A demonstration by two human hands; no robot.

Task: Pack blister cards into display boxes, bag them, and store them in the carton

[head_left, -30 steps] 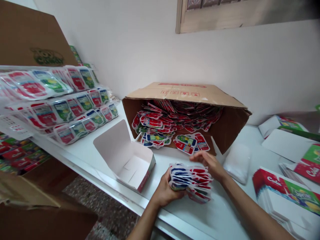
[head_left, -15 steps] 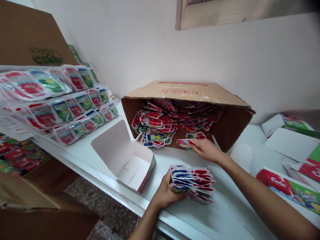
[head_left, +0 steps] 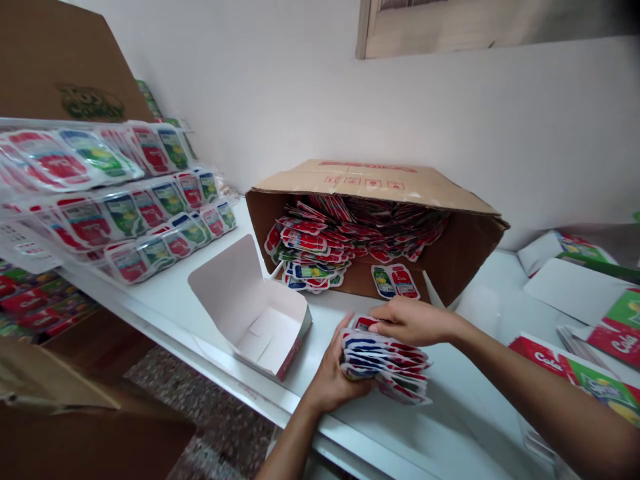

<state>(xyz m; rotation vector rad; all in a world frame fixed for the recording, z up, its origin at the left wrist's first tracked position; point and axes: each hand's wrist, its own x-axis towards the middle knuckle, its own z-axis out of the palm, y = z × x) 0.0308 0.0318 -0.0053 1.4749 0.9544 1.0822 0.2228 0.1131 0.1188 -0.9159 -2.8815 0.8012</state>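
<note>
My left hand (head_left: pixel 334 377) is closed around a thick stack of candy sachets (head_left: pixel 387 365), held on edge just above the white table. With its fingers pinched on one more sachet (head_left: pixel 364 323), my right hand (head_left: pixel 413 320) is at the back of that stack. A red-and-green double sachet (head_left: pixel 395 281) lies flat on the flap of the large cardboard carton (head_left: pixel 470 257). Inside the carton, which lies on its side, many loose sachets (head_left: pixel 315 243) are piled up. Left of my hands stands an open white display box (head_left: pixel 277 320) with its lid raised and nothing inside.
Clear packs of sachets (head_left: pixel 170 200) are stacked at the left, before an upright brown carton flap (head_left: pixel 65 67). Flat printed cola boxes (head_left: pixel 565 367) lie at the right. Below the table edge (head_left: pixel 210 360) stands another open carton (head_left: pixel 75 427).
My right hand has moved from the carton's opening toward me, bringing a sachet to the back of the stack. The sachet on the flap is now uncovered. My left hand keeps its grip.
</note>
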